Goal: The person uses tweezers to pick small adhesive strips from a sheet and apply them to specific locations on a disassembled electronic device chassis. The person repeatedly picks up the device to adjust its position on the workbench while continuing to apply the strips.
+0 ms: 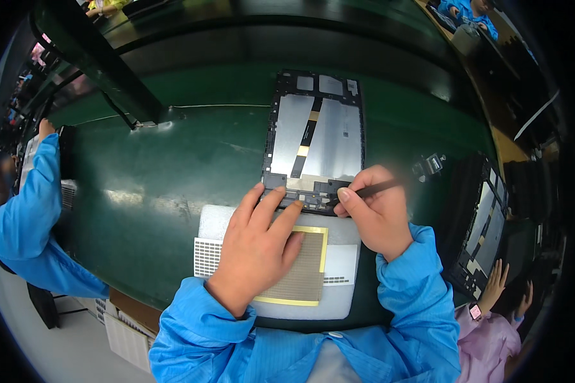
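Note:
A tablet computer (338, 143), its inside exposed, lies on the green bench with a dark flat cable (308, 134) running down its silver back plate. My left hand (254, 239) is open, fingers spread, with the fingertips resting on its near edge. Closed in a pinch, my right hand (380, 210) grips dark tweezers (378, 187) at the tablet's near right corner. Their tip meets the small parts there and is hard to make out. Under my left hand a brown sheet with a yellow border (310, 268) and a white sheet of small dark labels (207, 255) lie on a white foam pad (338, 309).
A small clear and metal object (429, 167) sits on the bench to the right. Another opened tablet (482, 223) stands further right, beside a person in pink (489, 341). At left sits a person in blue (25, 217). A dark post (99, 60) rises at the far left.

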`<state>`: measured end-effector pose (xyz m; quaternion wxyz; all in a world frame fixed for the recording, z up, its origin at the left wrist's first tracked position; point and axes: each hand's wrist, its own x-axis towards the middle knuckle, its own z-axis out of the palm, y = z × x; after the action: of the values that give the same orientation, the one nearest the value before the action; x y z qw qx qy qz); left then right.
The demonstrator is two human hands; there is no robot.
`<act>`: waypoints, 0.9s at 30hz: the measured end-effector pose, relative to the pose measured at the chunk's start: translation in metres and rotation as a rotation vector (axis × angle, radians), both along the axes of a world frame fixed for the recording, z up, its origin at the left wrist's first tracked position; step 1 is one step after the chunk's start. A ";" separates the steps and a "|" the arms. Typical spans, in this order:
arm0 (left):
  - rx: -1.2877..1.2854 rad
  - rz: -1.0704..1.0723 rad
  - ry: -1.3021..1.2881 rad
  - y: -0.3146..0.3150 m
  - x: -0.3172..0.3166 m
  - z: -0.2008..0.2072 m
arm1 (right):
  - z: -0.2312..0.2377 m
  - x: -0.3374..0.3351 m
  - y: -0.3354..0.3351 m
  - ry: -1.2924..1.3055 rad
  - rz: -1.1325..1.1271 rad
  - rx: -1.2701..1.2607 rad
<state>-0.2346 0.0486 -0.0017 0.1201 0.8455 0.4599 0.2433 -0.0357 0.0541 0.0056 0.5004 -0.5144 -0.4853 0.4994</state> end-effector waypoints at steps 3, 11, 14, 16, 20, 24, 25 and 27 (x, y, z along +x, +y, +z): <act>-0.018 -0.010 -0.022 -0.001 0.001 -0.001 | 0.000 0.000 0.000 -0.008 -0.009 -0.001; -0.010 -0.012 -0.009 -0.001 0.002 0.001 | 0.000 0.007 -0.003 -0.188 0.091 0.062; 0.046 0.007 -0.002 -0.002 0.003 0.001 | 0.002 0.010 -0.015 -0.445 0.089 0.326; 0.105 -0.062 -0.027 -0.006 0.004 -0.001 | 0.003 0.013 -0.040 -0.059 0.010 0.187; 0.033 -0.355 -0.088 -0.014 0.014 -0.002 | -0.010 0.032 -0.090 0.134 0.038 -0.168; -0.060 -0.386 -0.006 -0.015 0.018 -0.001 | -0.015 0.039 -0.098 0.072 0.072 -0.191; -0.071 -0.379 -0.012 -0.014 0.018 -0.002 | -0.016 0.040 -0.099 0.074 0.072 -0.198; -0.065 -0.381 0.000 -0.014 0.019 -0.001 | -0.020 0.040 -0.099 0.001 0.129 -0.141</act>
<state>-0.2158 0.0350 -0.0024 0.1912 0.9130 0.2991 0.2011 0.0045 -0.0452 -0.0143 0.4299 -0.5161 -0.4807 0.5637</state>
